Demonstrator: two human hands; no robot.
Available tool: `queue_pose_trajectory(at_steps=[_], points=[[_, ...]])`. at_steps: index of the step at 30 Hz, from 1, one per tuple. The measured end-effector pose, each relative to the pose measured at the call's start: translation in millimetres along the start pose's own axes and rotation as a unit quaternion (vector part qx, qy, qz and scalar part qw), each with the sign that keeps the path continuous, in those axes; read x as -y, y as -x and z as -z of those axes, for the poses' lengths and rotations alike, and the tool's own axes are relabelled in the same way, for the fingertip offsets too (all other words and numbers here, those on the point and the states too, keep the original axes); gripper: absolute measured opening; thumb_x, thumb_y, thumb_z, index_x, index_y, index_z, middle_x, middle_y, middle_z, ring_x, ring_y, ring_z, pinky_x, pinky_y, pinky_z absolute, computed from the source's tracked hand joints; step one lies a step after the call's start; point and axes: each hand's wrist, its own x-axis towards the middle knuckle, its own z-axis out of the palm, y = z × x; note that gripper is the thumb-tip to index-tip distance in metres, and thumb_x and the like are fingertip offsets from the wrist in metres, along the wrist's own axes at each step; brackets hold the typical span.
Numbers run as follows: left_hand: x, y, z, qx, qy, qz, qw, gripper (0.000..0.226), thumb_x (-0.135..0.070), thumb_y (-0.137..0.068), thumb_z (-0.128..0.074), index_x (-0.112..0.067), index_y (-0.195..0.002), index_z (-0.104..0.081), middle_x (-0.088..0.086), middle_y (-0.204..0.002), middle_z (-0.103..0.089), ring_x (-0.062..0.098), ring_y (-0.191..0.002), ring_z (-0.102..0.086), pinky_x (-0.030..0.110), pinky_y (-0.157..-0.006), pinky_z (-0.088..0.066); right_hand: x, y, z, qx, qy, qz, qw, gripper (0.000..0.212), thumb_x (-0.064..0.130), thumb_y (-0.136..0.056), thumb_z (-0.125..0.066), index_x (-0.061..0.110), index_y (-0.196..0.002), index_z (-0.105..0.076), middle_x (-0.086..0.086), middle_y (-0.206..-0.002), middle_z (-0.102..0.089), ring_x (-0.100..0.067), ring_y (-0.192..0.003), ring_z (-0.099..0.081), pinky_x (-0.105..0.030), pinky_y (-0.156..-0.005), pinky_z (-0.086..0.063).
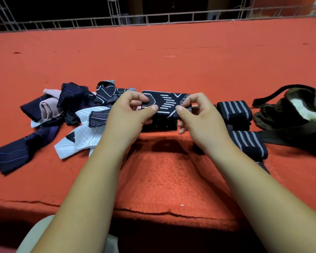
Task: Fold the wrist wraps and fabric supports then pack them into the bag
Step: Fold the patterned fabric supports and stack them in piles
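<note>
The main risk is the fold coming undone. The dark patterned fabric support (pixel 167 104) is held only at its two ends, with the left hand (pixel 130 110) pinching one end between thumb and fingers and the right hand (pixel 195 114) pinching the other in the same way. Each grip grasps the cloth by a small bite near an end. The knit looks stretchy, so if either thumb slides, the layers would likely spring apart or go askew, and the fold would have to be made again.

A second risk is on the right, where the forearm passes just beside the nearer striped wrist wrap (pixel 250 143). A careless sweep toward the olive bag (pixel 288 110) could knock it or the farther wrist wrap (pixel 234 111) loose. The bag also lies slumped, and I cannot tell how open its mouth is, so pushing the piece in with one hand may crumple it.

The support sits centrally, between the pile of unfolded supports (pixel 77 114) and the wraps, with its lower layer close to or on the orange surface (pixel 153 61). Its long axis runs left to right, roughly parallel to the surface's near edge. The face with white dashes is turned up toward the camera.
</note>
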Motion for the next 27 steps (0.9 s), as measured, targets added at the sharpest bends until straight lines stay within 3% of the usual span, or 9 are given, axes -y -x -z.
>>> queue_pose_trajectory(at_steps=[3, 5, 8, 10, 13, 18, 20, 24, 27], points=[[-5, -20, 4, -0.040, -0.039, -0.032, 0.998, 0.018, -0.019, -0.092, -0.082, -0.021, -0.108, -0.075, -0.008, -0.106, -0.071, 0.014, -0.096, -0.073, 0.024, -0.078, -0.060, 6, -25, -13, 0.000, -0.004, -0.011, 1.000, 0.007, 0.015, -0.103, -0.067, 0.018, -0.108, -0.066, -0.009, -0.103, -0.069, -0.016, -0.068, -0.076, -0.040, -0.069, -0.066], [-3, -38, 7, -0.061, -0.082, -0.046, 0.994, 0.014, -0.022, -0.097, -0.075, -0.026, -0.110, -0.078, -0.009, -0.106, -0.076, 0.009, -0.098, -0.073, 0.028, -0.082, -0.059, 11, -43, -22, 0.007, 0.027, -0.012, 1.000, 0.016, 0.012, -0.101, -0.061, 0.022, -0.112, -0.067, -0.013, -0.117, -0.068, -0.015, -0.068, -0.078, -0.030, -0.067, -0.064], [7, -61, 9, -0.067, -0.110, -0.020, 0.991, 0.021, -0.023, -0.102, -0.062, -0.029, -0.110, -0.080, -0.008, -0.103, -0.077, 0.017, -0.087, -0.077, 0.033, -0.078, -0.063, 20, -61, -31, 0.028, 0.082, -0.027, 0.996, 0.031, 0.011, -0.097, -0.051, 0.025, -0.119, -0.067, -0.015, -0.110, -0.073, -0.017, -0.066, -0.078, -0.021, -0.057, -0.053], [14, -72, 10, -0.066, -0.143, -0.018, 0.987, 0.022, -0.024, -0.101, -0.062, -0.030, -0.109, -0.081, -0.010, -0.104, -0.078, 0.016, -0.096, -0.075, 0.038, -0.091, -0.061, 22, -67, -37, 0.035, 0.109, -0.037, 0.993, 0.033, 0.015, -0.094, -0.050, 0.027, -0.119, -0.068, -0.013, -0.103, -0.076, -0.022, -0.070, -0.078, -0.029, -0.065, -0.058], [24, -79, 8, -0.055, -0.202, -0.029, 0.977, 0.022, -0.017, -0.102, -0.063, -0.023, -0.113, -0.081, -0.008, -0.107, -0.077, 0.014, -0.105, -0.070, 0.029, -0.096, -0.052, 16, -73, -44, 0.029, 0.165, -0.042, 0.985, 0.044, 0.031, -0.081, -0.048, 0.031, -0.118, -0.071, -0.011, -0.110, -0.075, -0.028, -0.085, -0.076, -0.041, -0.085, -0.062], [41, -79, 2, -0.026, -0.263, -0.028, 0.964, 0.025, -0.020, -0.101, -0.062, -0.024, -0.117, -0.082, -0.008, -0.128, -0.075, 0.015, -0.117, -0.067, 0.026, -0.097, -0.047, -8, -75, -46, 0.016, 0.251, -0.047, 0.967, 0.034, 0.021, -0.098, -0.053, 0.026, -0.125, -0.074, -0.008, -0.130, -0.069, -0.026, -0.111, -0.066, -0.026, -0.081, -0.041], [45, -78, 2, -0.018, -0.268, -0.031, 0.963, 0.024, -0.021, -0.101, -0.064, -0.025, -0.116, -0.082, -0.008, -0.125, -0.077, 0.014, -0.117, -0.067, 0.026, -0.098, -0.047, -16, -74, -45, 0.014, 0.262, -0.042, 0.964, 0.033, 0.024, -0.098, -0.053, 0.029, -0.124, -0.073, -0.009, -0.129, -0.068, -0.026, -0.107, -0.066, -0.027, -0.079, -0.039], [45, -73, 5, -0.010, -0.265, -0.036, 0.963, 0.025, -0.023, -0.104, -0.062, -0.027, -0.121, -0.080, -0.008, -0.123, -0.077, 0.013, -0.118, -0.066, 0.024, -0.094, -0.044, -25, -72, -42, 0.026, 0.246, -0.043, 0.968, 0.027, 0.032, -0.098, -0.052, 0.040, -0.117, -0.071, -0.009, -0.116, -0.067, -0.021, -0.080, -0.062, -0.029, -0.064, -0.037], [40, -66, 8, -0.021, -0.250, -0.049, 0.967, 0.030, -0.025, -0.106, -0.058, -0.030, -0.132, -0.074, -0.008, -0.123, -0.075, 0.012, -0.114, -0.065, 0.023, -0.093, -0.044, -18, -68, -38, 0.025, 0.221, -0.032, 0.974, 0.027, 0.035, -0.101, -0.057, 0.042, -0.124, -0.070, -0.006, -0.118, -0.058, -0.017, -0.092, -0.059, -0.026, -0.081, -0.039]])
